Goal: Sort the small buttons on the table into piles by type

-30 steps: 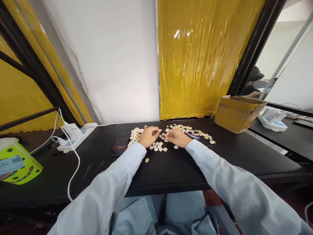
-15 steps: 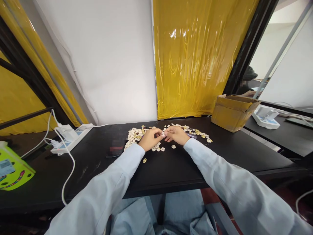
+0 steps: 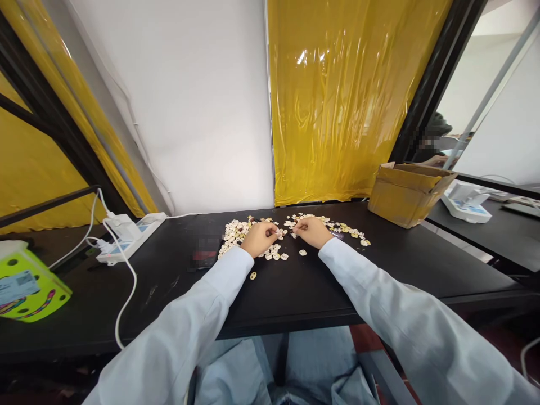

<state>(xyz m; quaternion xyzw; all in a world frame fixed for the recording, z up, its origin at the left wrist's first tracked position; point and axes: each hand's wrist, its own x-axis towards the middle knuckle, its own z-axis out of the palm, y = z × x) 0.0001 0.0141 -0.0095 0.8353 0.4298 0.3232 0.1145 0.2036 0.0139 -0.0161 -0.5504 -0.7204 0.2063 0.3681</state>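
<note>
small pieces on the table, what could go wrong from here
1. The left sleeve could sweep the small pieces beside the left hand. One stray piece lies nearer the table edge and might be knocked off.
2. The right hand works between two scatters, so they may get mixed.

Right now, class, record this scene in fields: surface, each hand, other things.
surface: matte black table
left hand: fingers curled, resting among small cream-coloured pieces
right hand: fingers curled, on the pieces, apart from the left
other things: open brown cardboard box far right; white power strip and lime-green box left
</note>
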